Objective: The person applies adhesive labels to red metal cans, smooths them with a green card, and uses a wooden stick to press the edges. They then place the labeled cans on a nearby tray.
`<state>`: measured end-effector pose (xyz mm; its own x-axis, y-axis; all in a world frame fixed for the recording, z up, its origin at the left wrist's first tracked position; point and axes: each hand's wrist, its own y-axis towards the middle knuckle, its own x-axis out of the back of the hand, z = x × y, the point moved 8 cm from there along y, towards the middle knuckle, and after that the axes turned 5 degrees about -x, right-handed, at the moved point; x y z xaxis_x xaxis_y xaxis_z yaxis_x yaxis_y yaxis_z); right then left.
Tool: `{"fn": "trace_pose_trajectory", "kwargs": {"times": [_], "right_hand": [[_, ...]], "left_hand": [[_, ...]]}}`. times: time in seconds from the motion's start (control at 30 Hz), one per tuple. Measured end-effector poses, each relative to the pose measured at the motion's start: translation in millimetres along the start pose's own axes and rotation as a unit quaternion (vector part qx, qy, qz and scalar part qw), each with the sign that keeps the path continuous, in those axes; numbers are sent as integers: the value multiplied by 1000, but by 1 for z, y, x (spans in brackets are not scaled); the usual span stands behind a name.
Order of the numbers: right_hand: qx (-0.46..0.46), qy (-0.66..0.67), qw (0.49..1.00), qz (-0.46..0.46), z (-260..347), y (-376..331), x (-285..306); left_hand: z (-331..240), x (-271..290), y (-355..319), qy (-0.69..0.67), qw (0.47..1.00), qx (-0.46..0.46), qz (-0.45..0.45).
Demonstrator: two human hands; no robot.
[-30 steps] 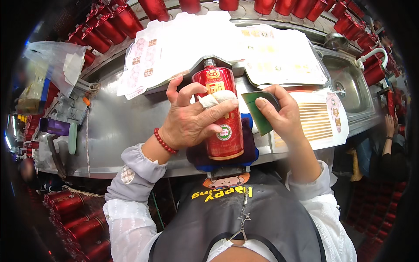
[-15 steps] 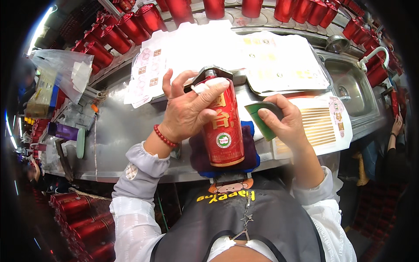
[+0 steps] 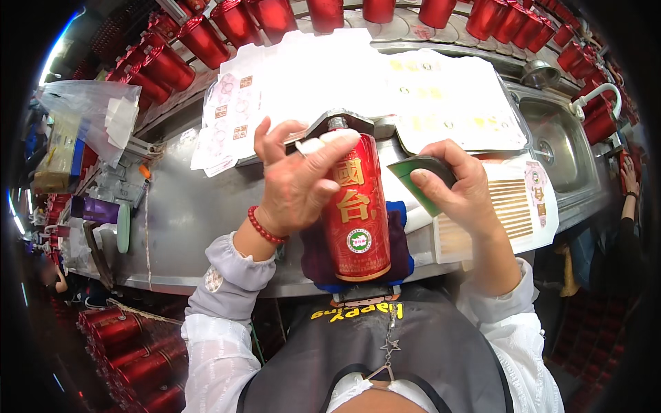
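Observation:
A red bottle [image 3: 357, 227] with gold characters and a round white badge lies base toward me on a dark purple and blue cloth pad [image 3: 317, 251]. Its neck meets a black holder [image 3: 358, 118]. My left hand [image 3: 292, 182] is over the bottle's upper left side, index finger stretched along its shoulder and thumb near the label. The other fingers are raised and apart. A small white wrap or scrap [image 3: 310, 146] shows at those fingers; its kind is unclear. Right of the bottle, my right hand [image 3: 458, 182] grips a green scraper-like plate [image 3: 421, 180] with a dark edge, clear of the bottle.
Printed white label sheets [image 3: 303, 76] lie across the metal bench [image 3: 179, 220]. A tray of labels [image 3: 461, 103] and a gold-striped sheet [image 3: 492, 206] are to the right, beside a sink [image 3: 564, 148]. Red bottles [image 3: 206, 41] line the far side. Another person's hand [image 3: 629, 175] is at far right.
The view has shifted slightly, and the bottle appears a little lower. My left hand has moved left off the upper label, uncovering more gold lettering. My right hand still grips the green plate.

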<state>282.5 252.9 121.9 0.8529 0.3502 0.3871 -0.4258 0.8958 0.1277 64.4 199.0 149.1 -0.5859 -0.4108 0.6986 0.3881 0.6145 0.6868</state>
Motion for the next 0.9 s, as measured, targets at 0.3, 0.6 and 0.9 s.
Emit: {"fn": "trace_pose_trajectory", "kwargs": {"times": [0.3, 0.6, 0.9], "right_hand": [[134, -17, 981, 137, 48, 56, -44], [154, -74, 955, 241, 74, 62, -66], [337, -62, 913, 221, 81, 19, -76]], "left_hand": [[20, -3, -20, -12, 991, 133, -28], [-60, -14, -108, -117, 963, 230, 77], [-71, -20, -102, 12, 977, 209, 51]]}}
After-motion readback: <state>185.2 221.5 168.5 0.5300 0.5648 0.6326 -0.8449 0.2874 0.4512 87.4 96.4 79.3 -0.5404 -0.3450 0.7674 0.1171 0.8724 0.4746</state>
